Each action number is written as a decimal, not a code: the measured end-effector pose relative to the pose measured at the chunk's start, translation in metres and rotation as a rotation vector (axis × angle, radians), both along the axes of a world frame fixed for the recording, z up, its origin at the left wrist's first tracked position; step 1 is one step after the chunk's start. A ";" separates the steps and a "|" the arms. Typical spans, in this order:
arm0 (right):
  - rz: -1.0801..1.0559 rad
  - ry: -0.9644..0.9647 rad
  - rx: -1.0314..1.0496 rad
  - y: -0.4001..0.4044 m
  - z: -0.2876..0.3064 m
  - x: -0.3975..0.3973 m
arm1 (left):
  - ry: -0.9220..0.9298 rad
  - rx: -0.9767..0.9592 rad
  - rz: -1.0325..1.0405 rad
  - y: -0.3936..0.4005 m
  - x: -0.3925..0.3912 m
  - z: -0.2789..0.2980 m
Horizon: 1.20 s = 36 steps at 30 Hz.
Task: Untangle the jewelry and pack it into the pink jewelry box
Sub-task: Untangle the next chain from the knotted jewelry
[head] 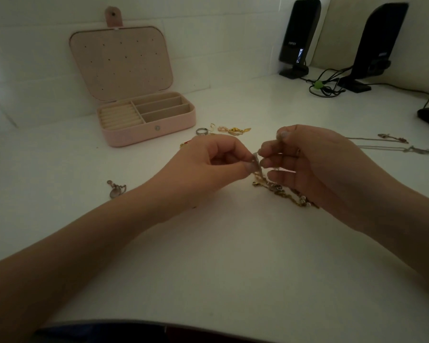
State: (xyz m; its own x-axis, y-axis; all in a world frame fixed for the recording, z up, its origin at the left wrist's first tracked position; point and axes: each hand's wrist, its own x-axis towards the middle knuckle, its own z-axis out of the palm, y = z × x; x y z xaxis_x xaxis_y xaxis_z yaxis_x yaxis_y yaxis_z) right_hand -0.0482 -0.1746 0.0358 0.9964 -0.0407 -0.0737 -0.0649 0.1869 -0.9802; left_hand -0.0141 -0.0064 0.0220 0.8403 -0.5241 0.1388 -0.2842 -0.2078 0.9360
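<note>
A wide white bench (233,256) is stretching out in dim light, with a person's two bare forearms reaching across it from the near edge. At the back left, a pale pink rectangular jewelry box (148,120) is sitting open on the bench, its lid leaning up against the white wall, its beige tray showing ring rolls on the left and three long slots on the right. Two tall black desk speakers (300,35) are standing at the back right, with dark cables trailing beside them.

The left hand (208,164) and right hand (315,164) are meeting close together above the middle of the bench, each pinching a thin silver chain (256,163) between fingertips. Below them, a tangled clump of gold chains with small pearl beads (282,191) is lying on the bench, partly under the right hand.

Two loose silver necklaces with pendants (394,144) are lying to the right. A gold bracelet (234,130) and a silver band ring (201,131) are resting just beside the box. A small rose-toned pendant (115,189) is lying apart on the left.
</note>
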 end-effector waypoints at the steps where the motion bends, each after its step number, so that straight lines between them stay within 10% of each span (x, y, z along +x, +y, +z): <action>1: -0.014 -0.003 -0.001 -0.001 0.001 0.000 | -0.018 0.005 0.004 0.001 0.001 0.000; 15: 0.196 -0.192 -0.623 -0.002 -0.003 -0.005 | -0.170 -0.002 0.059 0.004 0.001 0.002; 26: 0.001 -0.375 -0.703 -0.011 -0.005 -0.002 | -0.271 0.030 0.089 0.004 0.002 -0.002; 36: 0.077 -0.203 -0.334 -0.007 -0.001 -0.006 | -0.258 0.039 0.044 0.002 0.000 -0.001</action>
